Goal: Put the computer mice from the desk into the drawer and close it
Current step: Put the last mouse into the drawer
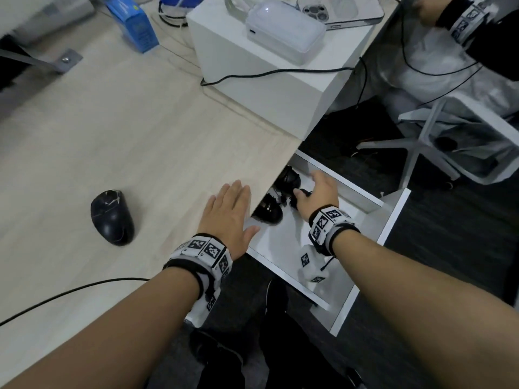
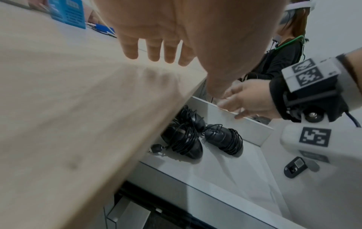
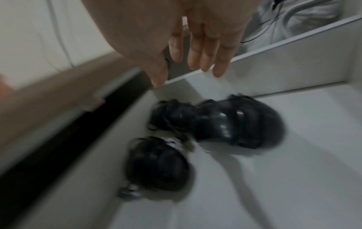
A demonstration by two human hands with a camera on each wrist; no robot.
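Observation:
One black mouse (image 1: pixel 112 217) with its cord wrapped round it lies on the wooden desk (image 1: pixel 134 141), left of my left hand (image 1: pixel 229 211). That hand lies flat and empty by the desk's edge. The white drawer (image 1: pixel 362 279) below the desk stands pulled out. Inside it lie three black mice wound in their cords (image 2: pixel 223 138) (image 2: pixel 183 141) (image 2: pixel 192 118), near the back under the desk edge. My right hand (image 1: pixel 320 189) hovers over them with straight fingers and holds nothing; in the right wrist view two of the mice (image 3: pixel 227 122) (image 3: pixel 156 164) lie just under its fingers (image 3: pixel 197 58).
A white box (image 1: pixel 266 80) carrying a translucent case (image 1: pixel 283 32) and a phone (image 1: pixel 339 9) stands at the desk's far edge, with a black cable (image 1: pixel 275 71) across it. A blue carton (image 1: pixel 134 22) is behind. Another person's arm (image 1: pixel 460 15) and a white chair base (image 1: pixel 427 136) are to the right.

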